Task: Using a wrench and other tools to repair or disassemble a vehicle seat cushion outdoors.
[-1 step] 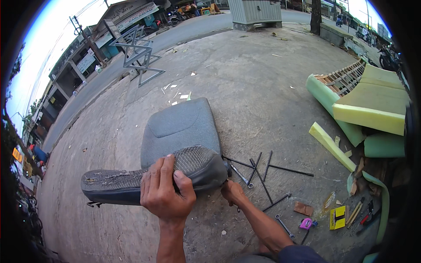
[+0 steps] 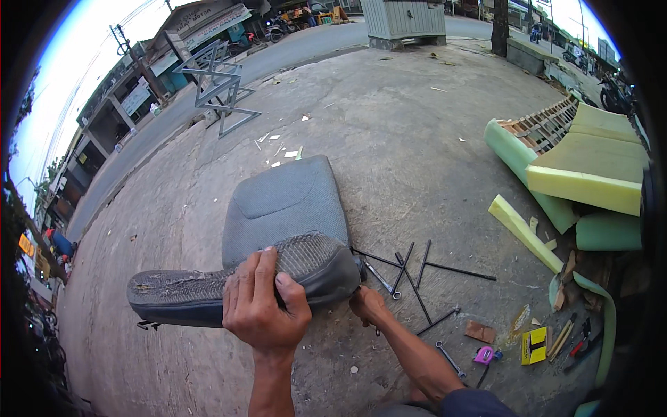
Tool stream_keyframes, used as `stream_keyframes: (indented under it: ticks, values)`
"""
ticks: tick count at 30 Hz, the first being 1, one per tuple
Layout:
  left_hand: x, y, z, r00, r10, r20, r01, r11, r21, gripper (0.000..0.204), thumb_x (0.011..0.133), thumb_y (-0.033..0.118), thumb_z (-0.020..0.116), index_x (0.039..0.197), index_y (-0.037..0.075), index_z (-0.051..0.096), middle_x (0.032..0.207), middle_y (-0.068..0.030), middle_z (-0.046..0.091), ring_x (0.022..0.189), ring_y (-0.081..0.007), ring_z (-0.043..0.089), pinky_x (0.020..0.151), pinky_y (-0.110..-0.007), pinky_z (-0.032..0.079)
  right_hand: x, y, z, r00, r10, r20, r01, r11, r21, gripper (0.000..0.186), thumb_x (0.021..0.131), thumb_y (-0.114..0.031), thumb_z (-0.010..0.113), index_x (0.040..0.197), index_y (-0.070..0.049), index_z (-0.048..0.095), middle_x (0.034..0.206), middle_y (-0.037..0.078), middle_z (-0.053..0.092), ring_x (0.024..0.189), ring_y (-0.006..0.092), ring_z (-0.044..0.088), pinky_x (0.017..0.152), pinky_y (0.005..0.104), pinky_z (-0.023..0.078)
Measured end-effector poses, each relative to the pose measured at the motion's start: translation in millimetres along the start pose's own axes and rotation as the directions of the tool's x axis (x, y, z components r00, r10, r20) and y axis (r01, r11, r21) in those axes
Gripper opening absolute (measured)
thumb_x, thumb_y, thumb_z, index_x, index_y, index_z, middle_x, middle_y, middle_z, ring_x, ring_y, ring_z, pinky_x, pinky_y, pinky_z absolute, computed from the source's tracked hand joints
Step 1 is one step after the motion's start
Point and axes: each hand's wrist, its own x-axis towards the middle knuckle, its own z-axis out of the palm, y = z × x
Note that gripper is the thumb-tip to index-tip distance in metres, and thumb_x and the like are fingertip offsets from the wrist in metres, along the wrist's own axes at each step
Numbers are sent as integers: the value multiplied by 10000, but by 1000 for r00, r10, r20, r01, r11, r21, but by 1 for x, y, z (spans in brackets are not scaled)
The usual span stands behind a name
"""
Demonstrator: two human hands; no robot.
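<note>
A worn seat cushion [image 2: 316,260], with frayed mesh-like fabric and dark sides, is tilted up in front of me. Behind it lies its grey fabric backrest [image 2: 288,198]. My left hand [image 2: 267,302] is closed over the cushion's near edge, thumb on the right. Low at the cushion's right end, beside a dark round fitting [image 2: 360,268], my right hand [image 2: 368,306] is closed with its fingers curled. A small metallic end shows just below that hand, but what it grips is mostly hidden.
Several black rods [image 2: 458,270] and a wrench [image 2: 381,279] lie right of the seat. Another wrench [image 2: 451,359], a pink tape measure [image 2: 484,355], a yellow box [image 2: 534,345] and red-handled pliers [image 2: 581,340] are nearer. Foam-padded furniture [image 2: 583,182] stands far right; a metal frame [image 2: 221,90] stands far left.
</note>
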Motion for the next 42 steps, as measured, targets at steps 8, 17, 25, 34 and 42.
stream_keyframes:
  ticks: [8, 17, 25, 34, 42]
  values:
    - [7, -5, 6, 1000, 9, -8, -9, 1000, 10, 342, 826, 199, 575, 1042, 7, 756, 1005, -151, 743, 914, -319, 729, 873, -436, 553, -9, -29, -6, 994, 82, 67, -75, 993, -92, 396, 980, -319, 518, 1208, -33, 670, 937, 213, 751, 800, 385, 748, 693, 475, 583]
    - [39, -25, 25, 994, 105, -28, -108, 986, -123, 262, 851, 166, 605, 997, 12, 759, 962, -151, 750, 843, -315, 732, 809, -415, 570, 1, 24, 40, 887, -395, -240, 271, 865, -422, 539, 921, -194, 577, 1446, -102, 495, 872, 273, 708, 811, 473, 704, 678, 559, 550]
    - [152, -30, 147, 872, -38, 488, 79, 995, -63, 391, 901, 372, 567, 878, 46, 780, 849, -202, 739, 862, -399, 719, 824, -464, 563, 35, 66, 85, 647, -566, -511, 373, 819, -436, 681, 866, -59, 638, 1512, -101, 427, 830, 216, 703, 596, 425, 654, 553, 510, 523]
    - [168, -14, 189, 773, -71, 630, 40, 997, 63, 462, 884, 424, 495, 992, 98, 805, 1018, -246, 738, 975, -413, 711, 929, -476, 542, 64, 93, 73, 620, -617, -485, 578, 777, -249, 504, 908, -23, 570, 1400, -105, 499, 1006, 187, 687, 783, 435, 681, 656, 519, 549]
    - [157, -4, 174, 810, -56, 584, 22, 998, 65, 457, 912, 423, 466, 1003, 117, 792, 945, -256, 730, 923, -447, 696, 883, -511, 527, 50, 78, 82, 600, -482, -638, 635, 773, 13, 396, 959, 8, 496, 1353, 5, 527, 1149, 292, 656, 1055, 467, 655, 886, 463, 538]
